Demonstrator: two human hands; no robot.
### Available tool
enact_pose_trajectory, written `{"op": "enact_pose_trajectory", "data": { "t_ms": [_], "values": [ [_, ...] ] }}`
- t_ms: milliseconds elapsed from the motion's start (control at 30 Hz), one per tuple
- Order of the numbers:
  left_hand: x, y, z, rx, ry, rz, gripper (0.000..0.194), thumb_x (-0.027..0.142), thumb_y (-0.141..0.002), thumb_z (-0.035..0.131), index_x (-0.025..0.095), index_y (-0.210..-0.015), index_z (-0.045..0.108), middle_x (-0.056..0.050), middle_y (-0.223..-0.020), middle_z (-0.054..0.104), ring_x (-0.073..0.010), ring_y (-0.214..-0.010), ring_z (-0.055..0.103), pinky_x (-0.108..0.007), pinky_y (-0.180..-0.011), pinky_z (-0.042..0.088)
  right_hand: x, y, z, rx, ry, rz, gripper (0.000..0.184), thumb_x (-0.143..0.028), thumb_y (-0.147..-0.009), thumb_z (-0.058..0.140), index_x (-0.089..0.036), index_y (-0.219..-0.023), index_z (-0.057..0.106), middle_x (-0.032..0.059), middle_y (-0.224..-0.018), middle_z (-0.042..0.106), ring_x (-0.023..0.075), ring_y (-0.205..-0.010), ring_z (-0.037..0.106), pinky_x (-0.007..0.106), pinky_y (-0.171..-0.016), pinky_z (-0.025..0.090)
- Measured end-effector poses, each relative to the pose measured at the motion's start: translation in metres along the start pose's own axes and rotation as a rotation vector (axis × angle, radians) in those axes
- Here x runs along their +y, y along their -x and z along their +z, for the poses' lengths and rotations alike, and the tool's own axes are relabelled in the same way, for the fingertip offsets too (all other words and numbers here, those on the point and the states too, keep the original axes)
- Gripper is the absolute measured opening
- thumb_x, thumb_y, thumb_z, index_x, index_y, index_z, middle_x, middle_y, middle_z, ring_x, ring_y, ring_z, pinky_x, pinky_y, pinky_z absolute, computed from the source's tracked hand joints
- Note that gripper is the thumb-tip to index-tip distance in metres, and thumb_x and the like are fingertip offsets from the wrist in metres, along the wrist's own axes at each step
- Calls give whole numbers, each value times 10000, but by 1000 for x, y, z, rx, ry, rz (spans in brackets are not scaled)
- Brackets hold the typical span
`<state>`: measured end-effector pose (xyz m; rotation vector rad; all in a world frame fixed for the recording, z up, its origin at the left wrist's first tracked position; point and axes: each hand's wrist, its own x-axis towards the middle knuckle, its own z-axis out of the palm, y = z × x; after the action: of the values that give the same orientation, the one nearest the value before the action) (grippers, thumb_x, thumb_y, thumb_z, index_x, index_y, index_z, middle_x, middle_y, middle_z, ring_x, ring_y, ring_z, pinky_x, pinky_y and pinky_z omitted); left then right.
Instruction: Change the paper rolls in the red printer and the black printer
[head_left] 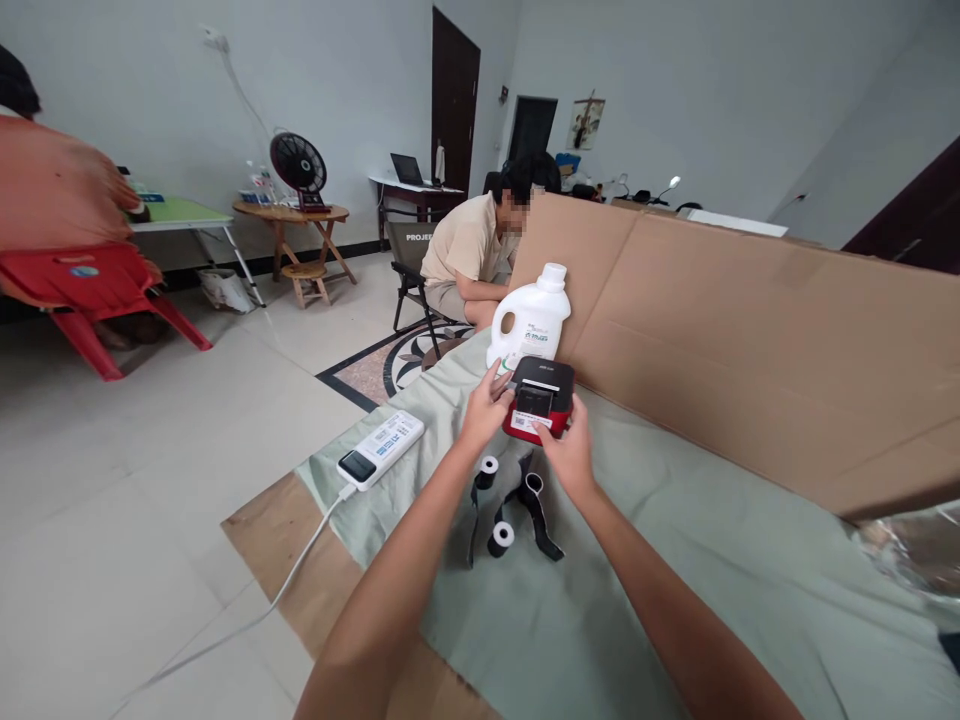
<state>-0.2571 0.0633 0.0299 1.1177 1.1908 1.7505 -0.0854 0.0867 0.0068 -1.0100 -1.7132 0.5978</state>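
Between both hands I hold a small black and red label printer (541,385), just in front of a white jug-shaped bottle (534,320). My left hand (486,405) grips its left side, fingers closed around the edge. On the right side my right hand (566,440) has its fingers wrapped along the casing, the thumb at the front near a white sticker. Below the printer, on the green cloth, lie a small dark roll (487,470), another roll (501,540) nearer to me, and a partly unwound dark strip (536,510) with a ring-shaped end.
A white power bank (381,450) with a cable (300,560) lies on the green cloth (675,600) at the left. A tall cardboard panel (735,340) stands along the far right side. One person (465,240) sits beyond the cloth; another (67,190) sits at far left.
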Motion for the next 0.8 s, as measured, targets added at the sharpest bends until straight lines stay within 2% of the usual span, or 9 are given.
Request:
{"op": "enact_pose_trajectory", "data": {
  "t_ms": [133,233,433,567,633,700,733,800],
  "values": [
    [-26,-7,-17,33,24,40,712,210,-918,620,205,-1579,355,-124,-1415,639,-240,-1349,594,-437,-1171,452,6,6,22,13,17,89,819,-398,-758,754,-167,-1467,416,170,-1378,612,326,-1202,628,495,-1055,487],
    [-38,-9,-22,17,39,54,722,224,-911,634,203,-1578,359,-123,-1431,625,-239,-1355,589,-430,-1182,440,5,11,29,37,23,106,813,-379,-751,753,-169,-1459,413,166,-1365,622,317,-1215,626,476,-1067,481],
    [-45,-9,-23,-3,-9,62,704,206,-906,613,226,-1570,379,-106,-1440,620,-231,-1359,586,-416,-1176,449,7,13,27,28,9,155,764,-344,-721,775,-186,-1389,440,160,-1343,638,298,-1167,653,461,-1022,519],
    [-41,-8,-21,-19,-80,68,686,157,-891,573,209,-1555,406,-108,-1443,619,-222,-1351,593,-401,-1163,463,8,15,19,-31,-106,132,705,-385,-765,737,-188,-1375,444,182,-1434,578,288,-1279,602,446,-1031,525],
    [-39,-8,-21,5,-90,49,698,135,-876,571,179,-1553,407,-132,-1450,610,-226,-1358,587,-384,-1153,469,10,17,-2,-84,-58,119,710,-453,-806,698,-189,-1411,436,191,-1468,553,305,-1328,570,476,-1049,513],
    [-39,-10,-21,42,-120,6,690,128,-864,574,154,-1537,427,-152,-1465,595,-233,-1368,577,-365,-1129,482,17,19,-48,-91,132,109,736,-542,-832,652,-180,-1438,443,203,-1460,559,339,-1339,556,537,-1080,476],
    [-40,-11,-21,60,-155,-26,665,141,-864,577,153,-1517,455,-151,-1464,597,-238,-1366,577,-359,-1116,486,24,22,-83,-69,267,100,747,-582,-833,631,-166,-1431,465,213,-1443,569,360,-1332,556,572,-1102,443],
    [-44,-12,-21,75,-252,-88,541,219,-880,591,162,-1417,567,-135,-1405,650,-256,-1329,602,-362,-1087,491,42,32,-172,51,493,60,794,-679,-823,560,-116,-1381,517,258,-1396,582,399,-1336,539,599,-1135,388]
  ]
}}
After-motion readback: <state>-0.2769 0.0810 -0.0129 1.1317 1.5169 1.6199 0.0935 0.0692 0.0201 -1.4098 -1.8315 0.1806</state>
